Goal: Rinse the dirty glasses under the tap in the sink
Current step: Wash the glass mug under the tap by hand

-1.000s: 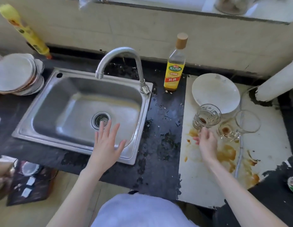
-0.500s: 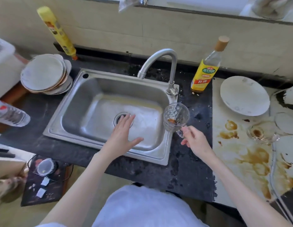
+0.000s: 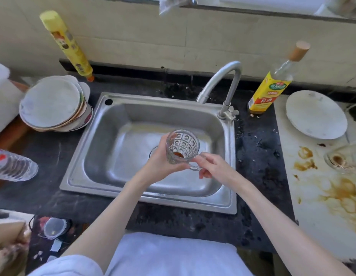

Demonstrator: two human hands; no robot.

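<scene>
A patterned glass mug [image 3: 182,146] with brown residue at its bottom hangs over the middle of the steel sink [image 3: 117,124]. My left hand [image 3: 160,162] wraps round the mug's body from the left. My right hand [image 3: 214,168] pinches its handle from the right. The curved tap [image 3: 223,80] stands at the sink's back right corner, with no water running from it. Another dirty glass [image 3: 342,158] sits on the stained white counter at the far right edge, partly cut off.
A stack of plates [image 3: 51,102] sits left of the sink, with a yellow tube [image 3: 67,44] leaning on the wall behind. A yellow-labelled bottle [image 3: 270,86] and a white plate [image 3: 315,114] stand right of the tap. Brown spills [image 3: 340,194] cover the white counter. A plastic bottle [image 3: 11,166] lies far left.
My right hand carried the mug from the sink's right rim to over the basin. My left hand rose from above the drain and took hold of the mug's body.
</scene>
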